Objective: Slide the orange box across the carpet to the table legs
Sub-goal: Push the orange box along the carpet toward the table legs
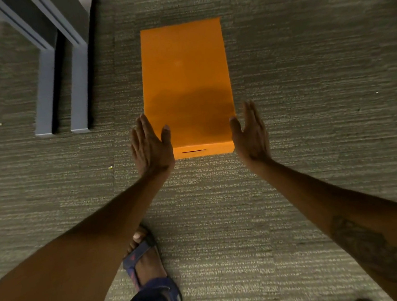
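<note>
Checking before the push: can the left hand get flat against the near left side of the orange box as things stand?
Probably yes. The left hand is already at the near left corner of the orange box, thumb over its top, with only bare carpet around. The grey table legs stand farther left, apart.

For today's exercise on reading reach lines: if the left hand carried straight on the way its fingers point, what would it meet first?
The left hand points up along the orange box's left side. Beyond its fingertips only carpet shows; the table legs seem further left.

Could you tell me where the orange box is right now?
The orange box lies mid-carpet between both hands, right of the grey table legs.
</note>
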`<act>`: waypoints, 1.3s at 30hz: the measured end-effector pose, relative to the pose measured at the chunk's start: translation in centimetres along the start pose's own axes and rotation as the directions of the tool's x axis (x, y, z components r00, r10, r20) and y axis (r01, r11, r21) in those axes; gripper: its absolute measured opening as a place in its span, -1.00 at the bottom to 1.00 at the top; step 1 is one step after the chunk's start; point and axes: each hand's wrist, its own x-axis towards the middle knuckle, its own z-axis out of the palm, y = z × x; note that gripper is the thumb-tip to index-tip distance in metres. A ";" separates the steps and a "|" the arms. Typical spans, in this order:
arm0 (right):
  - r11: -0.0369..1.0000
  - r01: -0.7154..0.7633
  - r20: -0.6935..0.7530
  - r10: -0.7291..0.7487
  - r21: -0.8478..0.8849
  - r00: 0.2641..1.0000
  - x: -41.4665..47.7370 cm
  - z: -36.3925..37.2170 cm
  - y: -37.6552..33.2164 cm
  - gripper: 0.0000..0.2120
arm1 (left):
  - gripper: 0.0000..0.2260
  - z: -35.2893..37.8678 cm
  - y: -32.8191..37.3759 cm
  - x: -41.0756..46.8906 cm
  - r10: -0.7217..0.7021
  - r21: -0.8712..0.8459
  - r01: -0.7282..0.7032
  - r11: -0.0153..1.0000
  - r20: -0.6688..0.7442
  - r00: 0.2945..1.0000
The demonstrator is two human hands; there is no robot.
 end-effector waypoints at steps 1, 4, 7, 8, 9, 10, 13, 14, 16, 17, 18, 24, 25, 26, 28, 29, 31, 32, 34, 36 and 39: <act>1.000 -0.015 0.001 0.015 0.005 1.000 0.1 0.1 0.1 -0.40 | -0.36 0.0 0.0 0.2 0.000 0.002 0.000 1.000 0.004 1.000; 0.999 -0.047 -0.001 0.048 0.013 0.999 0.7 0.8 0.3 -0.39 | -0.36 0.2 -0.1 0.9 -0.002 0.004 0.002 1.000 0.014 1.000; 0.999 -0.042 -0.003 0.042 0.016 0.999 1.5 1.8 0.3 -0.39 | -0.36 0.6 -0.6 1.9 0.017 -0.003 -0.016 1.000 0.016 1.000; 0.999 -0.044 -0.003 0.044 0.017 0.999 1.8 2.1 0.3 -0.39 | -0.36 0.8 -0.8 2.2 0.017 -0.010 -0.017 1.000 0.014 1.000; 0.999 -0.050 -0.003 0.050 0.016 0.999 2.1 2.5 0.4 -0.38 | -0.37 1.0 -1.0 2.6 0.011 -0.018 -0.011 1.000 0.009 1.000; 0.998 -0.056 -0.002 0.056 0.015 0.998 2.5 2.9 0.5 -0.38 | -0.37 1.2 -1.2 3.1 0.001 -0.026 -0.001 1.000 0.004 1.000; 0.999 -0.054 0.002 0.054 0.007 0.999 3.5 3.9 1.0 -0.37 | -0.39 2.2 -1.7 4.3 -0.025 -0.042 0.025 0.999 -0.005 1.000; 0.998 -0.062 -0.001 0.062 0.013 0.998 3.8 4.3 1.2 -0.37 | -0.40 2.5 -1.9 4.7 -0.030 -0.049 0.030 0.998 -0.004 1.000; 0.996 -0.089 -0.019 0.089 0.026 0.996 4.4 4.9 1.4 -0.37 | -0.42 2.9 -2.3 5.3 -0.025 -0.062 0.025 0.998 0.000 1.000; 0.994 -0.102 -0.028 0.102 0.028 0.994 4.7 5.2 1.5 -0.38 | -0.43 3.1 -2.5 5.6 -0.011 -0.058 0.011 0.998 0.000 1.000; 0.993 -0.114 -0.032 0.114 0.029 0.993 5.0 5.4 1.4 -0.38 | -0.42 3.2 -2.7 5.7 0.007 -0.048 -0.007 0.999 -0.002 1.000; 0.945 -0.272 -0.012 0.279 0.181 0.960 5.8 6.6 1.2 -0.54 | -0.47 3.8 -3.7 6.6 -0.042 -0.180 0.044 0.983 0.018 0.999; 0.936 -0.278 -0.028 0.291 0.213 0.956 5.8 6.8 1.3 -0.59 | -0.49 3.8 -3.9 6.6 -0.033 -0.197 0.038 0.980 0.025 0.999; 0.934 -0.268 -0.050 0.288 0.237 0.956 5.9 6.9 1.3 -0.64 | -0.50 3.7 -4.1 6.6 -0.014 -0.201 0.019 0.979 0.024 1.000; 0.938 -0.229 -0.097 0.261 0.260 0.960 5.8 7.4 1.1 -0.69 | -0.50 3.4 -4.4 7.1 0.017 -0.192 -0.016 0.981 0.007 1.000; 0.940 -0.215 -0.116 0.253 0.266 0.960 5.8 7.9 0.8 -0.71 | -0.51 3.2 -4.5 7.5 0.025 -0.193 -0.027 0.981 -0.013 1.000; 0.938 -0.201 -0.141 0.247 0.281 0.959 6.0 8.9 -0.2 -0.72 | -0.53 2.6 -4.8 8.7 0.028 -0.197 -0.037 0.980 -0.046 0.999; 0.936 -0.194 -0.151 0.246 0.293 0.957 6.3 9.5 -0.8 -0.72 | -0.54 2.2 -5.0 9.4 0.028 -0.204 -0.038 0.978 -0.053 0.998; 0.933 -0.174 -0.168 0.236 0.315 0.957 7.1 10.9 -2.2 -0.72 | -0.55 1.1 -5.8 10.9 0.037 -0.220 -0.050 0.974 -0.062 0.997; 0.939 -0.164 -0.170 0.223 0.304 0.960 8.4 13.5 -4.6 -0.73 | -0.57 -0.4 -8.2 13.7 0.029 -0.217 -0.043 0.975 -0.071 0.997; 0.942 -0.131 -0.178 0.192 0.308 0.965 9.9 16.5 -7.9 -0.73 | -0.63 -2.3 -11.2 17.2 0.016 -0.212 -0.034 0.977 -0.088 0.996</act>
